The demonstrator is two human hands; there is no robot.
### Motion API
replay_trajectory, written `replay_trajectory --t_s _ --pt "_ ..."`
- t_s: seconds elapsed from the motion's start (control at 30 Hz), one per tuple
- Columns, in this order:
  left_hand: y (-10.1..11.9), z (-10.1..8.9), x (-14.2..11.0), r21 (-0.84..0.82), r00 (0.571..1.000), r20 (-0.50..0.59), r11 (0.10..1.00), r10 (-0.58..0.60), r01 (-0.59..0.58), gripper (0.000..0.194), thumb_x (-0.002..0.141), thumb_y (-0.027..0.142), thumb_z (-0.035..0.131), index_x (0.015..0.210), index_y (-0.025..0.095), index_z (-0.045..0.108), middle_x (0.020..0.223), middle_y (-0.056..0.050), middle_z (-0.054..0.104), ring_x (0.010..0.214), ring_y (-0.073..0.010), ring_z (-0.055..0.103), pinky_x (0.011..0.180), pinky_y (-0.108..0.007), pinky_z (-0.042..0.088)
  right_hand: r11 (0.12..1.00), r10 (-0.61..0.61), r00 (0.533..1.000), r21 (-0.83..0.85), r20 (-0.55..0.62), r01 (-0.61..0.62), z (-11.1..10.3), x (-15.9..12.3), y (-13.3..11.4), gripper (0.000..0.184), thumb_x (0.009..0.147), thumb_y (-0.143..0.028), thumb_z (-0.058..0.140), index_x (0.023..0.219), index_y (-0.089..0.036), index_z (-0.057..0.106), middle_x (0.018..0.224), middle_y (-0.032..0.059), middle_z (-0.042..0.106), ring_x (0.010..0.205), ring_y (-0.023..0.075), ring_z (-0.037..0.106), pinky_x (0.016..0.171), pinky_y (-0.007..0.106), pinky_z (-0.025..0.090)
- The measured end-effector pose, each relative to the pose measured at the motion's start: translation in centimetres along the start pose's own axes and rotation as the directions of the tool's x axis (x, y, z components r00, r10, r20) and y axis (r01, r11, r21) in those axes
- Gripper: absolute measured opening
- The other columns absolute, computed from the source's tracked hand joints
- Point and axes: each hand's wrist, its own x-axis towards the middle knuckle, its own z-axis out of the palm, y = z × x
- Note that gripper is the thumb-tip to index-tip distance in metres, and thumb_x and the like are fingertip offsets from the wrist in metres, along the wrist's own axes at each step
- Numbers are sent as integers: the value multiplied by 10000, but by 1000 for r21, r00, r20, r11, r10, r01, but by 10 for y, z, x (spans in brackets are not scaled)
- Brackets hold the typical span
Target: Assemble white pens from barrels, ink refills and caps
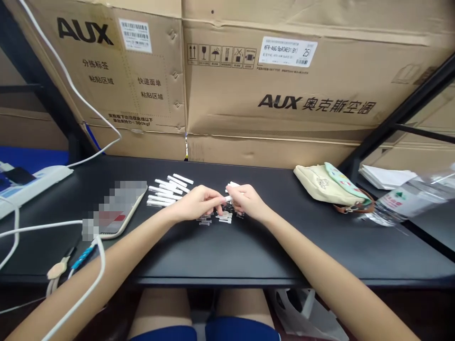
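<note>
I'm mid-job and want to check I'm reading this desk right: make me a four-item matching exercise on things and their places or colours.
Things
1. white sticks
2. phone
3. pouch
4. bottle

Places or colours
A. transparent with a printed label, at the right edge of the view
B. grouped on the desk, next to the left hand
C. cream with a pale green flap
D. between the power strip and the group of sticks

Right pairs: 1-B, 2-D, 3-C, 4-A
</note>
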Motion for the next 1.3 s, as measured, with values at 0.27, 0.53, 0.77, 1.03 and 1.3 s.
replay_trajectory --t_s 0.27,0.53,0.77,1.03,1.3 --pt "2 -8 -4 -266 986 122 954 -112 141 394 821 451 573 855 70 666 575 -22 583 418 -44 301 448 -211 236 992 -47 992 126 116 33 -14 -2 -11 232 668 -340 753 745 -156 634 727 21 667 689 135 628 625 249 492" --pt "1 -5 -3 -237 986 116 960 -122 146 405 803 474 587 817 77 663 569 -17 582 416 -48 314 447 -220 241 987 136 985 67 105 -143 -20 -3 -15 349 754 -465 640 664 -128 645 553 24 624 473 117 575 495 260 492" --pt "-1 -6 -4 -252 986 116 956 -123 149 390 796 476 590 789 95 670 458 29 483 418 -58 298 453 -223 241 995 79 987 52 140 -87 -25 -4 -15 254 707 -356 716 817 -134 663 694 35 671 563 111 609 547 240 506" --pt "5 -7 -5 -237 989 79 961 -126 141 346 837 410 551 779 91 671 390 65 364 406 -58 258 439 -213 204 993 32 997 115 73 -41 -26 -3 -14 339 642 -314 775 923 -171 651 905 64 701 742 149 659 650 271 545" --pt "2 -7 -4 -240 992 45 963 -120 127 405 801 475 578 833 83 673 412 54 403 406 -58 281 424 -200 209 991 -46 999 128 16 43 -24 -3 -13 274 651 -307 769 860 -162 666 969 73 687 759 139 646 644 256 534"
